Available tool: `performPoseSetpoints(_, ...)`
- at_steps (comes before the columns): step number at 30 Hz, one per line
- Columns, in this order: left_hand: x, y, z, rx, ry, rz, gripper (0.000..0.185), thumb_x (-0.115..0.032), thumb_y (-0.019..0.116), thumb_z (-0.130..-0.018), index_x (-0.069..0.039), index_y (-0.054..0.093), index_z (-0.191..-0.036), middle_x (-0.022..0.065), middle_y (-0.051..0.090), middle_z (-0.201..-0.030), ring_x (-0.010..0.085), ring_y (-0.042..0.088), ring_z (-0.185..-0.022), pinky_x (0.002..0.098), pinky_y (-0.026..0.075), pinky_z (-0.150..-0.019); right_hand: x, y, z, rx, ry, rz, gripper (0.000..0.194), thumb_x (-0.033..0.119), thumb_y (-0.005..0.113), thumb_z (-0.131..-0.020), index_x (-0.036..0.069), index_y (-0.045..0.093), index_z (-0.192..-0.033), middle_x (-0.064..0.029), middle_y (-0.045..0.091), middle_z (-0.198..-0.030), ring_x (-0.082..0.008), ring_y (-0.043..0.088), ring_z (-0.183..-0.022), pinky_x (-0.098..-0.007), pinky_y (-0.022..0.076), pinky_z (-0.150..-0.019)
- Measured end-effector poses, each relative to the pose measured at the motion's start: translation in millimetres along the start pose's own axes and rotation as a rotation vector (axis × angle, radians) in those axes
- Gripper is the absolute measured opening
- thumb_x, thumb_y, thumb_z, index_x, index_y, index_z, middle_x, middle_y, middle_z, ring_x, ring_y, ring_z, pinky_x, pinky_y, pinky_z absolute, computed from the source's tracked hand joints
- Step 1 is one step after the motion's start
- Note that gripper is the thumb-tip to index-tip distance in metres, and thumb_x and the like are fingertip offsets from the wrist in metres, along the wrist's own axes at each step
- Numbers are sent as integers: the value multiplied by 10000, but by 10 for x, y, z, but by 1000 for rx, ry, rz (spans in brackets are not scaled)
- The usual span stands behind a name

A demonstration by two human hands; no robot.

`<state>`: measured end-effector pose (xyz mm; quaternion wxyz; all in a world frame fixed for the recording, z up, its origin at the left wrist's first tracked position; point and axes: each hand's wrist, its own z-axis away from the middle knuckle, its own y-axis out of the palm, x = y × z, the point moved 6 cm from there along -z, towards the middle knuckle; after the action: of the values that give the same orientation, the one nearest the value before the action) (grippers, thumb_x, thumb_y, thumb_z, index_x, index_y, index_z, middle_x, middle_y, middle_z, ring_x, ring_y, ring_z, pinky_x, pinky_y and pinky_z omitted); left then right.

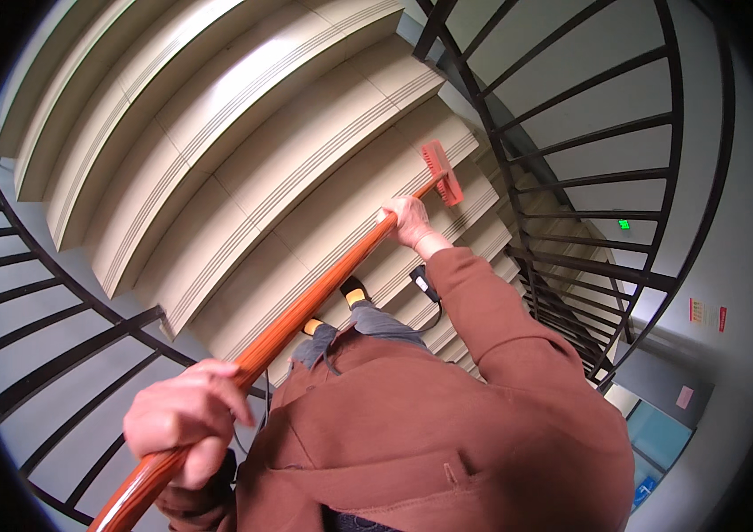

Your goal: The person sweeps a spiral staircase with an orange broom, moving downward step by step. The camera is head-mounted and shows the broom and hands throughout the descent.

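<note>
A long broom with a wood-grain handle (313, 297) runs diagonally from the lower left to its pink broom head (442, 174) at the upper right. My left hand (183, 422) is wrapped around the upper part of the handle, near the lower left of the view. Farther down the handle, close to the head, my right hand (406, 219) grips it. The head is over the right end of a beige tiled stair tread (356, 179); whether the bristles touch it, I cannot tell.
Stairs with grooved edges rise towards the upper left. Dark metal railings stand at the left (84, 302) and right (672, 126). My feet, in dark shoes (354, 287), are on the steps. A small black device (424, 282) with a cable hangs beside my right leg.
</note>
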<state>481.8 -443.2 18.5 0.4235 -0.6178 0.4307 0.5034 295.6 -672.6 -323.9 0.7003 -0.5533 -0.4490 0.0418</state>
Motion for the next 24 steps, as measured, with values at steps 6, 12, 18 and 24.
performPoseSetpoints(6,-568,-50,-199,248,264,-41,220,-52,514,-791,-106,420,-600,-5,477,-462,152,537,-447,340,465,-596,554,178,186,-15,-112,-118,188,159,689,-554,112,579,-700,-110,603,-698,-330,605,-706,-419,489,-609)
performPoseSetpoints(12,-506,9,-251,162,204,-35,248,-47,503,-813,-110,398,-597,4,475,-470,155,541,-453,342,420,-571,450,10,89,90,-91,-15,100,230,610,-644,134,586,-632,-119,600,-661,-326,604,-655,-414,484,-582)
performPoseSetpoints(18,-150,134,-184,183,101,-71,215,-59,588,-747,-97,414,-627,-1,513,-486,181,597,-492,397,469,-794,55,-181,-95,171,-7,110,100,197,653,-629,136,633,-705,-97,645,-745,-308,629,-726,-404,510,-643)
performPoseSetpoints(24,-947,74,-251,530,269,-61,215,106,398,-688,-82,394,-585,44,471,-495,152,485,-413,284,386,-362,1075,175,198,254,-136,-145,158,189,629,-587,141,650,-736,-89,653,-762,-292,641,-762,-404,508,-664)
